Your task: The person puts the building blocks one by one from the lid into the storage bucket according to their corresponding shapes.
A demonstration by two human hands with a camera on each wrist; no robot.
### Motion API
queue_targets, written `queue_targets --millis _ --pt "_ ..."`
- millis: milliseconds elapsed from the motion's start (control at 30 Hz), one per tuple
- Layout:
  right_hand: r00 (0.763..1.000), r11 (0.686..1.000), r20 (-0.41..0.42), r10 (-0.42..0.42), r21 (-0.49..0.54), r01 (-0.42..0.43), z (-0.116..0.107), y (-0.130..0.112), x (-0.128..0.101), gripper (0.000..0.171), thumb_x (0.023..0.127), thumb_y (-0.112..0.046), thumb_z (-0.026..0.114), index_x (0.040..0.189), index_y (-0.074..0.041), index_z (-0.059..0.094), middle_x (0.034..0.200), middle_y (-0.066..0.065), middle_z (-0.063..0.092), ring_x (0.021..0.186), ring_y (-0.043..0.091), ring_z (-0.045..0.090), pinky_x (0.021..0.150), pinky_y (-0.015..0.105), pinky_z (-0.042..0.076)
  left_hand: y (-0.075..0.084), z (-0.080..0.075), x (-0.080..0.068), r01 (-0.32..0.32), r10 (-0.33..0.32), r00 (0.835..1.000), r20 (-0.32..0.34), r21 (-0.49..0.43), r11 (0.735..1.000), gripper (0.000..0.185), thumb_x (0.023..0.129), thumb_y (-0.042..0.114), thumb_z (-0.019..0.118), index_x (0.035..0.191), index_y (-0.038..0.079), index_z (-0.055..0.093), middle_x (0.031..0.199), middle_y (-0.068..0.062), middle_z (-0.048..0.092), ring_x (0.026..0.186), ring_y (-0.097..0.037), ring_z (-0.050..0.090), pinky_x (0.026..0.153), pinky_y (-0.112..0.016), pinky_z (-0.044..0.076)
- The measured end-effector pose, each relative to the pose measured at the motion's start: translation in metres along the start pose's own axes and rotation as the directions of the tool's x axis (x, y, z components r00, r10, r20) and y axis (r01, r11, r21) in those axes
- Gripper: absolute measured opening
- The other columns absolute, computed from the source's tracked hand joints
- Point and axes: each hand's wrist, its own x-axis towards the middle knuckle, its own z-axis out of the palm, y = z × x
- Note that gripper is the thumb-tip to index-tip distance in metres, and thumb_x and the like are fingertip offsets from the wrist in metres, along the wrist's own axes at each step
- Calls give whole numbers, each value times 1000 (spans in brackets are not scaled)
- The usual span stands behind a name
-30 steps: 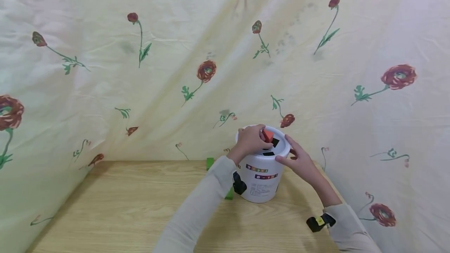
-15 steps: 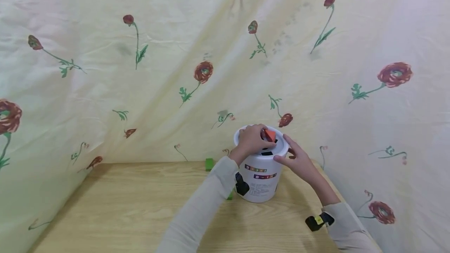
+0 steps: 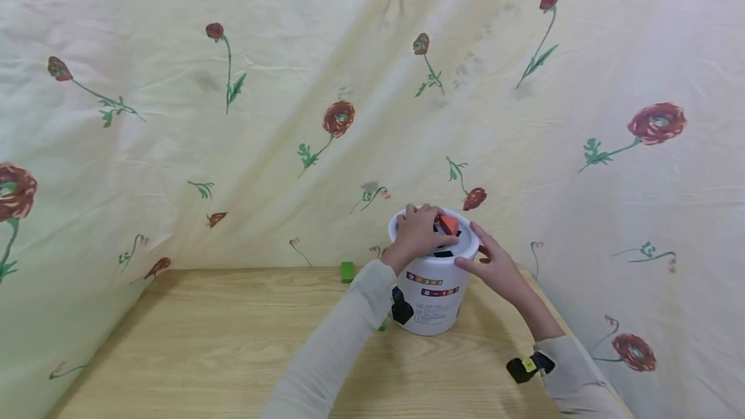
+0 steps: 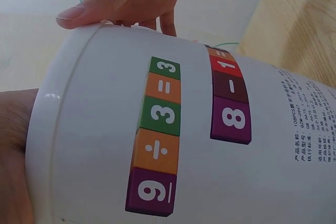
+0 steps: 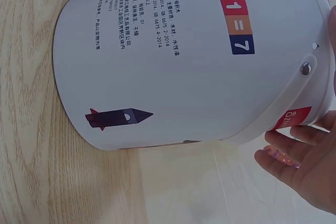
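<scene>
A white bucket (image 3: pixel 432 309) with printed number sums stands upright on the table; its round lid (image 3: pixel 468 246) has dark cut-out holes. Over the lid, my left hand (image 3: pixel 416 233) holds a small orange-red block (image 3: pixel 449 225) between thumb and fingers; its lower part is hidden. My right hand (image 3: pixel 497 269) rests against the bucket's right rim, thumb at the front and fingers spread along the far side. In the right wrist view, the right fingers (image 5: pixel 283 148) are fairly straight beside the rim and handle (image 5: pixel 278 103).
One green block (image 3: pixel 347 271) lies at the table's back edge. Another green block (image 3: pixel 381 325) is mostly covered by the left sleeve, beside the bucket. The wooden table (image 3: pixel 221 341) meets a flowered cloth (image 3: pixel 262 147) behind and at both sides.
The orange-red block has turned and shifted slightly right over the lid, and my left fingers have shifted with it. My right hand keeps its place on the rim.
</scene>
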Motion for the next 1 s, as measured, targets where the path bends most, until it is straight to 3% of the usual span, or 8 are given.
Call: queue_targets --millis 300,733,1000 --pt "1000 1000 -1 0 -7 0 2 3 0 93 97 -38 69 165 -15 9 168 24 18 145 55 32 111 71 32 -3 4 1 -22 21 1000 15 57 998 66 89 60 69 145 28 55 139 3 59 121 -22 43 102 -45 38" --pt "1000 1000 -8 -8 -5 8 0 0 0 93 97 -33 70 165 -14 9 167 24 19 144 56 33 110 71 33 -2 3 3 -66 74 997 -33 195 978 71 88 66 67 146 26 56 149 3 52 131 -23 42 109 -49 38" --pt "1000 1000 -8 -17 -5 17 -1 0 0 92 97 -32 69 165 -14 9 167 24 19 144 56 33 110 71 33 -3 3 0 -107 130 985 -117 183 977 69 89 63 67 144 23 57 150 4 52 133 -23 42 110 -48 37"
